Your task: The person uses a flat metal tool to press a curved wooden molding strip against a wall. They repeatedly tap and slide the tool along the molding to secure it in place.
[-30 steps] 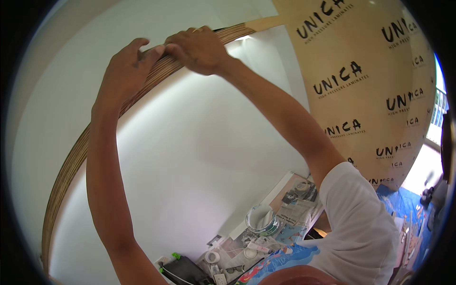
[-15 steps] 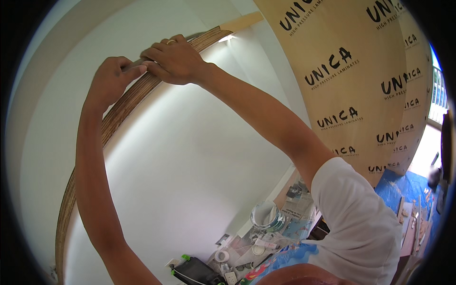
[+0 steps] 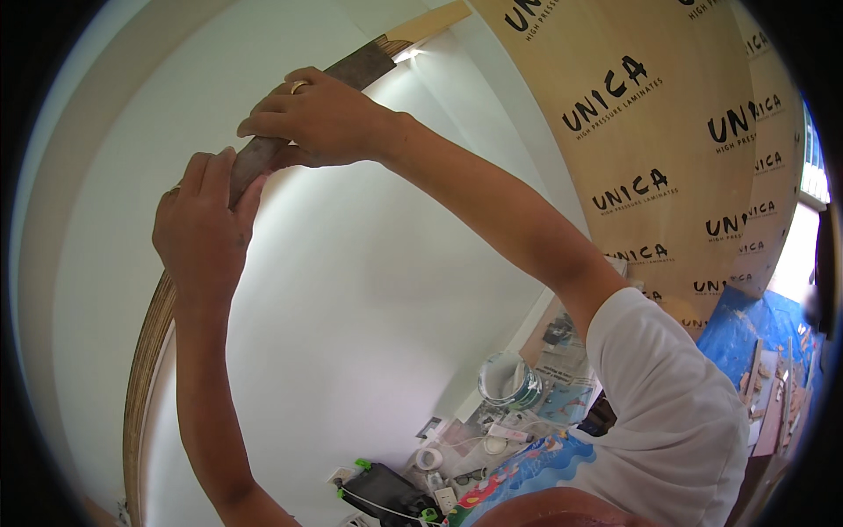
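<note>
Both my hands grip a long, flat, dark grey-brown strip [image 3: 363, 67], which lies along the layered plywood edge [image 3: 149, 351] of a curved white wall ledge. Nearer the strip's lower-left end, my left hand [image 3: 200, 215] is closed around it with the thumb underneath. My right hand [image 3: 320, 119], with a ring on one finger, wraps over its middle. A short grey stretch of the strip shows between the hands, and the far end sticks out beyond my right hand. What the strip is made of cannot be told.
Light glows beneath the ledge on the white wall [image 3: 369, 255]. Printed laminate sheets [image 3: 650, 132] stand at the right. Below are a paint-smeared bucket [image 3: 509, 383], a tape roll [image 3: 429, 458], a black bag with green clips [image 3: 386, 494] and newspaper. Blue sheeting [image 3: 738, 329] with scraps covers the floor at right.
The strip has turned so its broad dark face shows and its far end reaches past my right hand. My left hand has moved down and now wraps the strip. The view has shifted slightly.
</note>
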The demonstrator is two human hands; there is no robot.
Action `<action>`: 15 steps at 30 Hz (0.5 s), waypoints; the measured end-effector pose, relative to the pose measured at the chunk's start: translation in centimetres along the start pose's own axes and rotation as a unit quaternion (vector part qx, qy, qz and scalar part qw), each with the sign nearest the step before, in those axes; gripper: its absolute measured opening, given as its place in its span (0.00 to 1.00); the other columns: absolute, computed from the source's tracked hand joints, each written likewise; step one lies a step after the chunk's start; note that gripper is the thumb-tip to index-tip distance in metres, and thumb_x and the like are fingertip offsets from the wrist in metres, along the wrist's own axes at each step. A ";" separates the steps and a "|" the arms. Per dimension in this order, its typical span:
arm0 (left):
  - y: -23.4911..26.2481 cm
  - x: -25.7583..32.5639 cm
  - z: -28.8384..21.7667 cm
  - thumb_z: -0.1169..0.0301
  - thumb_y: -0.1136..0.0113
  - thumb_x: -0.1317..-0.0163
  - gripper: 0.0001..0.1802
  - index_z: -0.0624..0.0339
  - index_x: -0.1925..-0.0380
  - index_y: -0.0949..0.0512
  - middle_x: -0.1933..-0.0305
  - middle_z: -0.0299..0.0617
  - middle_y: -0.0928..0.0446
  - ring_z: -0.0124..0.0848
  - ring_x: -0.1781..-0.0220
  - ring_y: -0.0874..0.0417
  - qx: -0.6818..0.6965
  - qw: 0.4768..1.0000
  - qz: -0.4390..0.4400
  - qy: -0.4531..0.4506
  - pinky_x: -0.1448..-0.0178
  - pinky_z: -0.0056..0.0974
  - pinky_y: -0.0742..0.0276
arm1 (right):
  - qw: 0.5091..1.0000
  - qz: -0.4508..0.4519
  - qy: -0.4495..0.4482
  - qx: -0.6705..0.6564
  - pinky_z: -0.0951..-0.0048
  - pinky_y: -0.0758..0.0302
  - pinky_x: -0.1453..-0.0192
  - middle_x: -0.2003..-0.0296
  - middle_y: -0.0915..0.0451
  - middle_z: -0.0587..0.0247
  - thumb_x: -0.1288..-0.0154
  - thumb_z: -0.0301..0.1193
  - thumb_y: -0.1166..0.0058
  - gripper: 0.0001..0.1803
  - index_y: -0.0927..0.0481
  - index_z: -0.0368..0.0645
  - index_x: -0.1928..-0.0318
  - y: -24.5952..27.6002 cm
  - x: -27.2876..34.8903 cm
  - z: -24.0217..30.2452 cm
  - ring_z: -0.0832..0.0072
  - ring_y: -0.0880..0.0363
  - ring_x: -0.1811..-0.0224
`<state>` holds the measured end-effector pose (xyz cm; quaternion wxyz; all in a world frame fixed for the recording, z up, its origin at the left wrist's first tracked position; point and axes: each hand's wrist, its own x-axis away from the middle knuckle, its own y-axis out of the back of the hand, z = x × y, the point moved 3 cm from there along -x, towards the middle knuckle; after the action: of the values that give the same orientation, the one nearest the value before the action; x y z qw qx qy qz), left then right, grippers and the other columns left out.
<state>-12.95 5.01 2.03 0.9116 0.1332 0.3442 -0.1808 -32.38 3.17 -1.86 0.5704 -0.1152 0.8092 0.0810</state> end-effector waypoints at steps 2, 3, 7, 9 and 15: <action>-0.3 -0.2 0.1 0.53 0.29 0.38 0.22 0.54 0.49 0.18 0.54 0.35 0.17 0.38 0.63 0.14 -0.007 1.000 -0.009 -0.012 0.59 0.42 0.17 | 1.000 -0.019 0.002 -0.005 0.54 0.34 0.29 0.49 0.14 0.71 0.36 0.46 0.33 0.25 0.20 0.56 0.41 -0.4 0.1 -0.3 0.68 0.18 0.40; -0.3 -0.5 0.3 0.54 0.29 0.38 0.22 0.54 0.49 0.18 0.55 0.35 0.17 0.38 0.63 0.14 -0.007 1.000 -0.010 -0.020 0.59 0.41 0.17 | 1.000 -0.024 0.002 -0.005 0.54 0.34 0.29 0.48 0.14 0.72 0.36 0.46 0.33 0.25 0.20 0.56 0.41 -0.5 0.1 -0.6 0.69 0.18 0.40; -1.3 -0.9 0.4 0.54 0.28 0.38 0.23 0.55 0.49 0.18 0.56 0.35 0.16 0.37 0.64 0.15 0.001 0.999 -0.025 -0.048 0.58 0.42 0.17 | 0.999 -0.040 -0.001 0.002 0.53 0.36 0.27 0.49 0.14 0.74 0.35 0.47 0.33 0.24 0.20 0.56 0.41 -1.1 0.6 -1.2 0.71 0.19 0.39; -1.1 -1.0 0.3 0.54 0.28 0.39 0.23 0.56 0.49 0.18 0.56 0.36 0.16 0.38 0.63 0.14 -0.013 0.999 -0.012 -0.030 0.58 0.42 0.17 | 0.999 -0.031 0.000 -0.010 0.53 0.37 0.27 0.50 0.15 0.74 0.34 0.44 0.34 0.25 0.22 0.56 0.39 -1.2 0.5 -1.3 0.70 0.20 0.39; -0.9 -1.9 0.5 0.56 0.27 0.38 0.22 0.59 0.51 0.17 0.57 0.39 0.16 0.40 0.60 0.13 0.010 1.000 -0.017 -0.021 0.57 0.42 0.17 | 0.999 -0.018 0.004 -0.031 0.54 0.35 0.28 0.56 0.13 0.74 0.34 0.45 0.34 0.26 0.22 0.56 0.38 -0.6 0.0 -2.1 0.68 0.17 0.43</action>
<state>-14.37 4.51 3.60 0.9141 0.1326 0.3253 -0.2025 -34.11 2.05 -1.18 0.5645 -0.1481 0.8064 0.0954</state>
